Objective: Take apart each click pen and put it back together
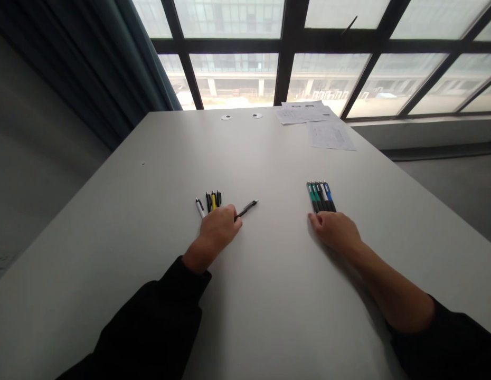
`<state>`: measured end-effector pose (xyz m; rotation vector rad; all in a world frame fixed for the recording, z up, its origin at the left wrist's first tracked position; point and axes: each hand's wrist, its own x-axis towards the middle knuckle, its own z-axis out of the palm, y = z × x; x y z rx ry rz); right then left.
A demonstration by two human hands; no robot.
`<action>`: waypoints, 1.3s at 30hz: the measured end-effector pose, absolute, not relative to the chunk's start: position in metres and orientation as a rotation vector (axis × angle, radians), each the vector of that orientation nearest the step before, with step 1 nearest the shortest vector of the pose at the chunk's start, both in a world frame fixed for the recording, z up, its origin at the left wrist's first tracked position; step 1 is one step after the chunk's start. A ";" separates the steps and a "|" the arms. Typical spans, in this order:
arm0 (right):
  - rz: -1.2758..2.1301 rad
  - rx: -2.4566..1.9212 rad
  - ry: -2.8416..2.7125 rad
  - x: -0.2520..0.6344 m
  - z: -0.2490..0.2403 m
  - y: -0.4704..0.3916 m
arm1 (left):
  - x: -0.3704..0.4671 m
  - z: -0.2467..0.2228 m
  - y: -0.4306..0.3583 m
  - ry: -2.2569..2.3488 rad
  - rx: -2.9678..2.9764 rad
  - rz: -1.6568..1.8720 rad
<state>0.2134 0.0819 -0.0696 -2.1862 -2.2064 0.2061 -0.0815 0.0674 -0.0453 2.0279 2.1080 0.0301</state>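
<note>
Black pen [247, 208] in left hand [217, 229] (four pens [209, 203] beside it); right hand [336, 230] touches five pens [321, 196].

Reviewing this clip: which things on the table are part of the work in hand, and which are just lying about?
In hand:
- left hand over a group of pens, gripping a black pen
- right hand at the near ends of a row of pens

Lying about:
- sheets of paper at the table's far edge
- two round cable holes in the table

Backlit window [328, 31] glare, dim foreground
</note>
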 end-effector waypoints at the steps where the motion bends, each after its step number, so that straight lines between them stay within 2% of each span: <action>1: 0.226 -2.149 -2.203 0.212 -0.068 0.080 | -0.076 -0.044 0.064 2.044 2.071 0.031; 5: 0.396 -1.871 -2.214 0.202 -0.052 0.068 | -0.056 -0.029 0.046 1.760 2.236 0.081; 8: 0.694 -1.413 -2.126 0.195 -0.036 0.056 | -0.049 -0.012 0.033 1.615 2.311 0.145; 12: 0.861 -1.049 -1.968 0.195 -0.018 0.044 | -0.051 0.005 0.024 1.449 2.519 0.434; 16: 0.928 -0.912 -1.745 0.202 -0.004 0.037 | -0.061 0.020 0.021 1.338 2.621 0.857; 21: 0.849 -0.850 -1.616 0.209 0.012 0.031 | -0.078 0.042 0.016 1.095 2.449 1.013; 27: 0.789 -0.792 -1.555 0.201 0.028 0.034 | -0.086 0.054 0.012 1.377 2.239 1.286; 32: 0.768 -0.768 -1.431 0.187 0.039 0.043 | -0.083 0.056 0.008 1.424 2.010 1.466; 39: 0.814 -0.788 -1.390 0.181 0.039 0.039 | -0.083 0.056 0.006 1.476 2.015 1.567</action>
